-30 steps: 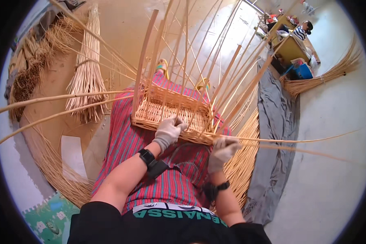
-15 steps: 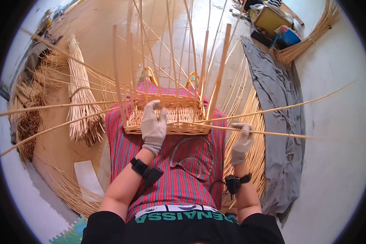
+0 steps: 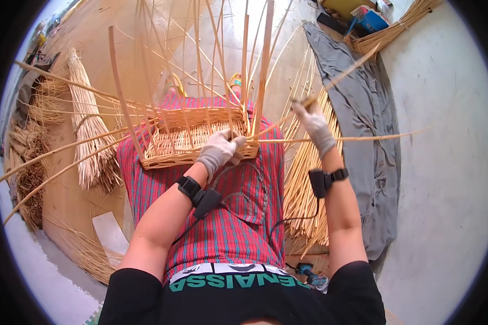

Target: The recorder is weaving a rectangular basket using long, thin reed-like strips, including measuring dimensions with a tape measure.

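Observation:
A half-woven wicker basket [image 3: 171, 158] rests on my lap over a red striped cloth [image 3: 211, 230], its upright stakes [image 3: 264, 59] rising around it. My gloved left hand [image 3: 222, 149] is closed on the near wall close to the right corner; its fingertips are partly hidden. Beyond that corner, my gloved right hand [image 3: 314, 123] is raised and closed on a willow rod [image 3: 354, 66] that slants from the basket up to the far right. Below it, another loose rod [image 3: 371, 137] sticks out sideways from the same corner. Two long rods [image 3: 65, 147] reach out to the left.
Bundles of pale rods lie on the floor at left [image 3: 91, 135] and right [image 3: 309, 200]. A grey cloth [image 3: 358, 124] stretches along the right side. At the back right are a blue container [image 3: 373, 20] and another rod bundle [image 3: 398, 27]. A power tool [image 3: 313, 277] lies by my right hip.
My left hand has moved right along the near wall to the corner. My right hand has risen away from me, swinging its rod upward. The basket appears further left in view.

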### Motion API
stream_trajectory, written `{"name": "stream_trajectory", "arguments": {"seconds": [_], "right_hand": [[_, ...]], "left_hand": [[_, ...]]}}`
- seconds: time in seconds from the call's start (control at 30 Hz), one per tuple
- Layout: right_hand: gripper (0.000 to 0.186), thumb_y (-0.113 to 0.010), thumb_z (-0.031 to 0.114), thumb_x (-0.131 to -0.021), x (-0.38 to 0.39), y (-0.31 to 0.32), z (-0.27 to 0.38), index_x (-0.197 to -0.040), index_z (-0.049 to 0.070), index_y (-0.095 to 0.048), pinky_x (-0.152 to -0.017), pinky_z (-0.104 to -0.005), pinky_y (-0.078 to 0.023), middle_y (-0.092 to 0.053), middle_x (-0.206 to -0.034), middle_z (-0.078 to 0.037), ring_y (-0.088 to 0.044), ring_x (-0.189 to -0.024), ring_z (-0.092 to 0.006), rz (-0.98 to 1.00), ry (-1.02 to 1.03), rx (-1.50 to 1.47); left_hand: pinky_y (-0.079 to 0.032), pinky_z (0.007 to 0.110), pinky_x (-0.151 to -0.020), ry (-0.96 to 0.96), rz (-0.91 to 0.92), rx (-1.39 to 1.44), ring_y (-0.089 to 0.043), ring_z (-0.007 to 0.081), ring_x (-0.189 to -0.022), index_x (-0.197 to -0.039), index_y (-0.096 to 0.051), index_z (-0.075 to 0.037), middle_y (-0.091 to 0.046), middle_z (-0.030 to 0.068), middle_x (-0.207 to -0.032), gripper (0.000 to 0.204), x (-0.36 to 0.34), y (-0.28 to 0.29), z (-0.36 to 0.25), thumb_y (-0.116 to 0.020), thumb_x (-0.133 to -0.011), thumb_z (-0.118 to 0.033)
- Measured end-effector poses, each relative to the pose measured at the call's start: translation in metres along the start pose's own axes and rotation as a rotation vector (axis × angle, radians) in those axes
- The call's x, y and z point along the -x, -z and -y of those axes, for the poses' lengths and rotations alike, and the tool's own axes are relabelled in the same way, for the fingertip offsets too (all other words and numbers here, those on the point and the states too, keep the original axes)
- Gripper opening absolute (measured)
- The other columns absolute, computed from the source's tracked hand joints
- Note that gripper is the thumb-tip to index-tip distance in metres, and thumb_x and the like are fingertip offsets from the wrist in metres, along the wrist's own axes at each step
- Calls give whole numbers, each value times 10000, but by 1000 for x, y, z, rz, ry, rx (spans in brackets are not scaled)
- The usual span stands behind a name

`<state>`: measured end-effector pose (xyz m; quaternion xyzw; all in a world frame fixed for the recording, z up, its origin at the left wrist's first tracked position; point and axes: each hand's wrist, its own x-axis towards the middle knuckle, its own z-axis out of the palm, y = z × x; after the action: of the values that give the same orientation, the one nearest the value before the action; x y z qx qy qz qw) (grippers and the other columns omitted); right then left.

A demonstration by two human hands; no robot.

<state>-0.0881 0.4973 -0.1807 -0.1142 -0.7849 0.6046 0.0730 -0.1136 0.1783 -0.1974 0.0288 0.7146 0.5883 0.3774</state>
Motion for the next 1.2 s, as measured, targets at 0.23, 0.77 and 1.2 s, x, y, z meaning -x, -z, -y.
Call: {"name": "stream_trajectory", "arguments": {"seconds": [0.23,0.77,1.2], "right_hand": [[801,-705,-7,-886,-60,-116,140,-1598,170,-385,-1050,-381,-528,-569,-1485,-211,-603,-1302,-301,66,579,471],[841,-719,530,-829,98,-150,70,-1442,-15,-532,-1288,-562,-154,-579,-1432,-258,-442,-1472,-372,-7,728,1297],[519,-792,516,-761,87,-173,43,-914,76,-563,-1203,-467,-310,-624,-889,-134,-635,-1032,-317,89,713,1236]], "left_hand": [[-570,318,-596,62,-233,-103,-742,178,-610,-1040,-699,-42,-743,83,-784,358,4,-10,-4,-648,-1007,-395],[-481,475,-1016,-822,-471,-1512,-663,333,-1123,-1343,-567,-174,-642,144,-1195,666,66,57,-5,-845,-785,-407],[-533,506,-811,-641,-457,-1102,-694,374,-971,-1102,-625,-152,-709,134,-998,414,58,50,35,-806,-777,-335]]}}
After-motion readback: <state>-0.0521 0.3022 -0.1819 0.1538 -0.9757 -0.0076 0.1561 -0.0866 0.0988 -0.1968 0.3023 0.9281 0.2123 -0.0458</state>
